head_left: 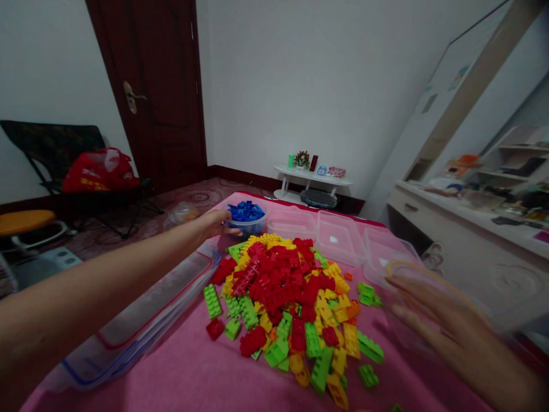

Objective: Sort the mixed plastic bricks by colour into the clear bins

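My left hand point(221, 224) reaches out to the far side of the table and grips the near left side of a clear round tub point(247, 226). Blue toy building bricks point(246, 210) fill that tub to its rim. On the right, my right hand point(446, 323) is blurred, its fingers and thumb at the rim of a clear plastic tub point(412, 265) with a yellowish edge. The hand hides much of this tub. Between my hands lies a big heap of red bricks point(283, 280), with yellow bricks point(351, 340) and green bricks point(322, 369) around it.
Clear rectangular boxes point(341, 237) stand along the far table edge. Stacked lids point(158, 303) with red and blue seals lie at the left on the pink cloth point(184, 372). Beyond are a low white table point(313, 174), a folding chair with a red bag point(100, 170) and a stool point(26, 220).
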A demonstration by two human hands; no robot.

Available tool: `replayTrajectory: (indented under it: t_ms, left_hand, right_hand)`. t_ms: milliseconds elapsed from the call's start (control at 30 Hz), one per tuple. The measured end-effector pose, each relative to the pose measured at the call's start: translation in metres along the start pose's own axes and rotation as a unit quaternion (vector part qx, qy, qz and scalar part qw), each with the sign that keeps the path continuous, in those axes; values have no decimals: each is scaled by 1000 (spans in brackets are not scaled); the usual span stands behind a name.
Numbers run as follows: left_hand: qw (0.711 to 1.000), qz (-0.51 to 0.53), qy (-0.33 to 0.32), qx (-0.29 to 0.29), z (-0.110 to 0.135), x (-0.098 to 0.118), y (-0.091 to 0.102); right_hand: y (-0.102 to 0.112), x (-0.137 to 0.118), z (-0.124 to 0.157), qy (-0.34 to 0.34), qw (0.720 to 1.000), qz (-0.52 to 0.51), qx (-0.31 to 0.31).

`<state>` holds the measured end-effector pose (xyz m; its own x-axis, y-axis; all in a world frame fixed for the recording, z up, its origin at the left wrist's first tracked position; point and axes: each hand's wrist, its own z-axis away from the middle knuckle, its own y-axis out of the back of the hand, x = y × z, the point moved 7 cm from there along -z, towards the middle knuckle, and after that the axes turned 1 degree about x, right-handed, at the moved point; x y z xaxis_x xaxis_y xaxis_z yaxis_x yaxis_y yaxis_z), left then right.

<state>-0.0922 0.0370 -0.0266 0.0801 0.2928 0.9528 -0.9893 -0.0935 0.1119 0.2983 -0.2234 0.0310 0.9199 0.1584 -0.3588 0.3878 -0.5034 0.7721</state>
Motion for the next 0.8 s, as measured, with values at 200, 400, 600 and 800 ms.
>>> replayTrajectory:
  t_ms: [200, 400, 600, 800]
  left_hand:
    - [993, 82, -17, -82, 18, 27, -9]
    - [962, 71, -100, -245, 102, 55, -65]
    - [928, 85, -151, -329, 161, 47, -125]
    - [900, -139, -378, -168, 150, 55, -137]
  right_hand:
    - [-46, -62, -31, -56, 980, -163, -97]
    - [-73, -88, -59, -195, 859, -468, -69]
    - [-66, -75, -63, -208, 811, -544, -53]
    - [-24, -26, -61, -262, 851, -451, 66]
